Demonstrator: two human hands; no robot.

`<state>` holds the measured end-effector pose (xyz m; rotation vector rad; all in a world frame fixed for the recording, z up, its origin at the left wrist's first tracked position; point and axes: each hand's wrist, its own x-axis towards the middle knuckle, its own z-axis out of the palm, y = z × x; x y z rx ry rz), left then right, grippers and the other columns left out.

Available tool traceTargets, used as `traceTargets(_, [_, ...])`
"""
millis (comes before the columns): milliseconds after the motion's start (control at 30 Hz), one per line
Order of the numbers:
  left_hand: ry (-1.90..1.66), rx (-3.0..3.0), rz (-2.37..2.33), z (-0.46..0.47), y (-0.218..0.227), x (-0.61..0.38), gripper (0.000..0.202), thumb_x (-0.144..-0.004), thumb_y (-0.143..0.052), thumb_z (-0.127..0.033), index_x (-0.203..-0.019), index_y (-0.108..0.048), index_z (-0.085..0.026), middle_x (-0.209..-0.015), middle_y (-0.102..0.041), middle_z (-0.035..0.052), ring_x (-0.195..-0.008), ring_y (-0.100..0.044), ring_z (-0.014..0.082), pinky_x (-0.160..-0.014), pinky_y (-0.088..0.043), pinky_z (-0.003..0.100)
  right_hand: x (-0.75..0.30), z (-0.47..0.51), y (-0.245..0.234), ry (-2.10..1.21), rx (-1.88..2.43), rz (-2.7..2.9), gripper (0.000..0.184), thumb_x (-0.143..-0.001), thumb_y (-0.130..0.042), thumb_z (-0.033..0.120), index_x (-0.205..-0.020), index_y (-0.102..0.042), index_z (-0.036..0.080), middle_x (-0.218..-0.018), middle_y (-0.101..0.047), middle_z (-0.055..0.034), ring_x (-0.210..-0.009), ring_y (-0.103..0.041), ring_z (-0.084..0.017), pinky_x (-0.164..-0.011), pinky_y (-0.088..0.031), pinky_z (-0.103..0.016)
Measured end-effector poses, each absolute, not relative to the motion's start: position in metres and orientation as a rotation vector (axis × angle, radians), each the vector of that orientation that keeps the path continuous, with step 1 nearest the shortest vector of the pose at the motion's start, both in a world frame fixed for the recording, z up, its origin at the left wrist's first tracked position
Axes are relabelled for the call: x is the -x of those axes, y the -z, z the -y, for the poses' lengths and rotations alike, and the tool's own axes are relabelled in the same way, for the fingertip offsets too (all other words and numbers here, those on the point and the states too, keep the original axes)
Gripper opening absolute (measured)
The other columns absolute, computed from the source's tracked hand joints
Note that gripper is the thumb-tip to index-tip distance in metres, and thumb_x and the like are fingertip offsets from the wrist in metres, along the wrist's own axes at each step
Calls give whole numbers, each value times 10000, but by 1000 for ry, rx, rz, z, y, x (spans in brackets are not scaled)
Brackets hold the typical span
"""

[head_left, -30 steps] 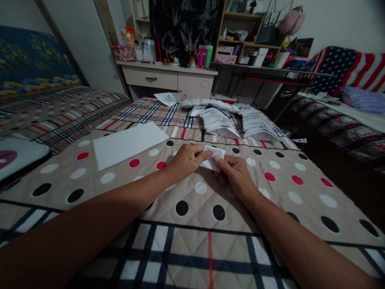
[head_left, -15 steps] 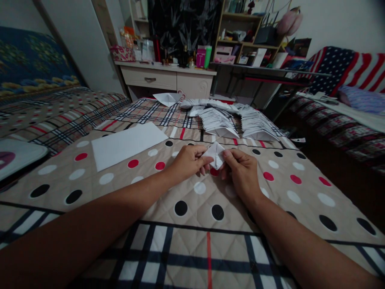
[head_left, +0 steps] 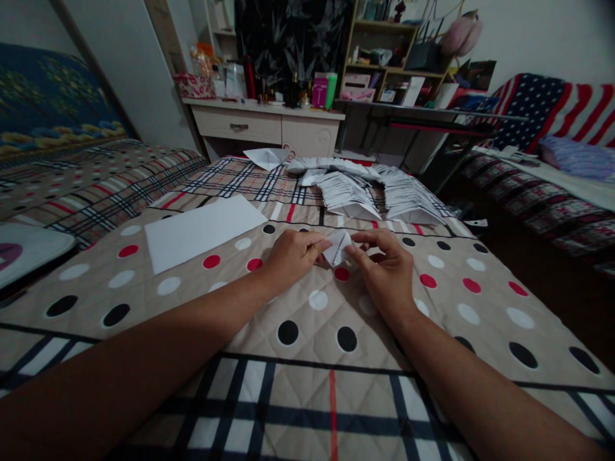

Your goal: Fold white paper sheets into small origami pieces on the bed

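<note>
Folded paper [head_left: 337,248], small and white, at clock centre over the bedspread [head_left: 307,410]; contact with the cloth cannot be told. Left hand [head_left: 294,256] pinches its 9 o'clock edge between thumb and fingers; right hand [head_left: 388,266] grips its 3 o'clock edge by thumb and fingertips. Both hands cover part of it.

Surroundings: plain white sheet [head_left: 204,232] lies flat at 9 to 10 o'clock, apart from the left hand. First paper stack [head_left: 350,197] at 12 o'clock, second paper stack [head_left: 414,197] at 1 o'clock, side by side, standing between hands and far bed end. Behind them, long paper bundle [head_left: 331,166] lies crosswise; single folded piece [head_left: 266,158] at 11. White case [head_left: 41,243] at 9, cut off by the view edge. Beyond the bed, dresser [head_left: 310,133] at 11 carries red bottle [head_left: 250,78], magenta box [head_left: 319,93] and green tube [head_left: 330,91].

Containers: patterned box [head_left: 195,86] at 11, dresser's left end; packages rise above it, inside or behind unclear. Drawer [head_left: 259,123] closed. Shelf unit [head_left: 384,24], 12 to 1: bottles [head_left: 372,9] in top compartment, clear bag [head_left: 383,56] below, pink-and-white box [head_left: 358,88] lowest.
</note>
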<state>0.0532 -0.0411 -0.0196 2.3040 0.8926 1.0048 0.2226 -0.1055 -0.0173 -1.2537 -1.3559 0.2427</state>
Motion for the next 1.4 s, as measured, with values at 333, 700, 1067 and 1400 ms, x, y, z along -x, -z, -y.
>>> traceTargets(333, [-1222,-2748,-876,42,17,-50,231,-921,-552,-323,-945,-747,-201,-781,-737,29,-699,-655,144,-639,-439,257,-220,109,13,-217,1248,1424,62,-784,-694,251,-816,-674,201,-842,-639,-18,-762,-565,-156,-572,-420,-261])
traceTargets(700, [-1501,-2658,-753,50,10,-56,126,-855,-643,-287,-928,-697,-199,-964,-700,45,-932,-618,184,-839,-440,343,-220,111,13,-169,1193,1590,35,-815,-660,202,-793,-682,185,-767,-629,-16,-703,-577,-144,-549,-420,-260])
traceTargets(1067, [-1401,-2560,-736,57,6,-61,65,-742,-610,-132,-782,-593,-179,-780,-655,7,-748,-601,151,-720,-452,291,-212,114,8,-111,1174,1609,74,-758,-618,137,-726,-668,180,-721,-629,-16,-627,-582,-132,-473,-445,-225])
traceTargets(1400, [-1455,-2584,-914,50,6,-55,59,-721,-577,-132,-731,-571,-190,-721,-650,-2,-705,-598,155,-710,-430,302,-220,110,12,-154,1266,1429,89,-717,-615,149,-688,-681,201,-773,-677,-21,-717,-630,-165,-494,-448,-231])
